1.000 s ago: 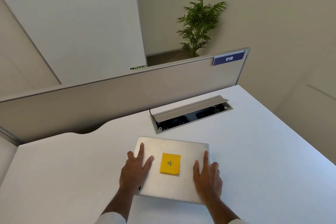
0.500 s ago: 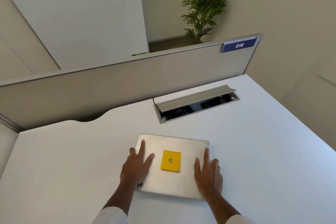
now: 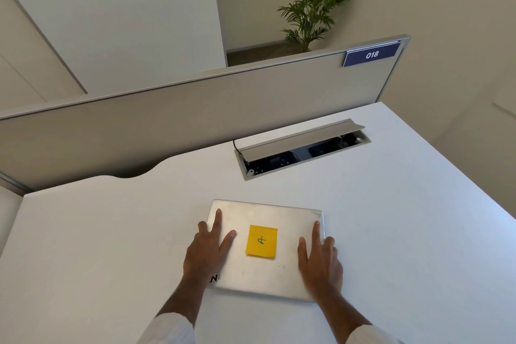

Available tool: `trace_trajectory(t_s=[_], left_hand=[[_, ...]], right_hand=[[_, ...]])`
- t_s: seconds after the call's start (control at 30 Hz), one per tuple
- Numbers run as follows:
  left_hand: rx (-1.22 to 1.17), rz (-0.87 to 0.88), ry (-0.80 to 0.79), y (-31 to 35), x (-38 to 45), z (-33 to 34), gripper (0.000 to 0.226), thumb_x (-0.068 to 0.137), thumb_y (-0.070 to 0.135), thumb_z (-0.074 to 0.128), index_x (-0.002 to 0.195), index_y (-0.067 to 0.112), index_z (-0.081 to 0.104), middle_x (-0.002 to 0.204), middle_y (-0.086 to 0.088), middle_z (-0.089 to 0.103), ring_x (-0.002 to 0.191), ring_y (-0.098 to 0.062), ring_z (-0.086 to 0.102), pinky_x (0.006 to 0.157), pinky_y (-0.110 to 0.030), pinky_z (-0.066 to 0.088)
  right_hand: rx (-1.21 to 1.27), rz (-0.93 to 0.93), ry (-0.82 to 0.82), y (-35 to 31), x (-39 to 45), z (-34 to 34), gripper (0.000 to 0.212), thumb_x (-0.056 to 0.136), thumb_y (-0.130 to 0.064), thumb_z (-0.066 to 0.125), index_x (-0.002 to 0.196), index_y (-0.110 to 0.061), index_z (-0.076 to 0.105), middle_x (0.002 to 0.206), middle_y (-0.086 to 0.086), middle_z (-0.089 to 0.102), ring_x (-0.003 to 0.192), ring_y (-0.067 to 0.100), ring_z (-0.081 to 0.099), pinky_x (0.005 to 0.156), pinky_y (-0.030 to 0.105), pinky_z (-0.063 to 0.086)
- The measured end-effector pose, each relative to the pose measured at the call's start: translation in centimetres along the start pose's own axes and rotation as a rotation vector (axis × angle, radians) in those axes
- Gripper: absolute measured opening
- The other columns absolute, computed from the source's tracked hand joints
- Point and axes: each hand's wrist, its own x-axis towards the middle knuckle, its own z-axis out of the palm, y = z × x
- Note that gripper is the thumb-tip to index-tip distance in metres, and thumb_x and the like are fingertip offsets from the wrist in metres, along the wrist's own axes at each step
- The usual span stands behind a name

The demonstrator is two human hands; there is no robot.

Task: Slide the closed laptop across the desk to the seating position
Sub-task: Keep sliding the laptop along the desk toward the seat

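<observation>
the person's left hand (image 3: 208,253) and right hand (image 3: 319,258) lie flat, fingers spread, gripping nothing, palms pressing the flat silver closed laptop (image 3: 266,248) on either side of its square yellow sticky note (image 3: 261,241). the laptop sits on the white desk (image 3: 391,232), long axis crosswise, directly beneath both hands equally; the pull likely runs nearward. beyond the laptop gapes the grey cable hatch (image 3: 303,146).

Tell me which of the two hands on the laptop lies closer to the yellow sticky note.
The left hand: its thumb nearly reaches the sticky note on the laptop. The right hand lies flat at the lid's right edge, farther off.
</observation>
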Motion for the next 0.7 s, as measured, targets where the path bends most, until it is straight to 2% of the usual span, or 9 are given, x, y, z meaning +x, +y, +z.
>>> trace_trajectory(t_s=[0.7], left_hand=[[0.136,0.013,0.034,0.7,-0.5,0.2,0.078,0.094,0.071,0.017,0.16,0.03,0.008,0.119,-0.011,0.048,0.098,-0.03,0.059,0.07,-0.04,0.055]], right_hand=[[-0.105,-0.072,-0.016,1.3,0.7,0.5,0.067,0.1,-0.056,0.026,0.158,-0.026,0.016,0.117,0.005,0.052,0.09,0.024,0.056,0.063,0.036,0.052]])
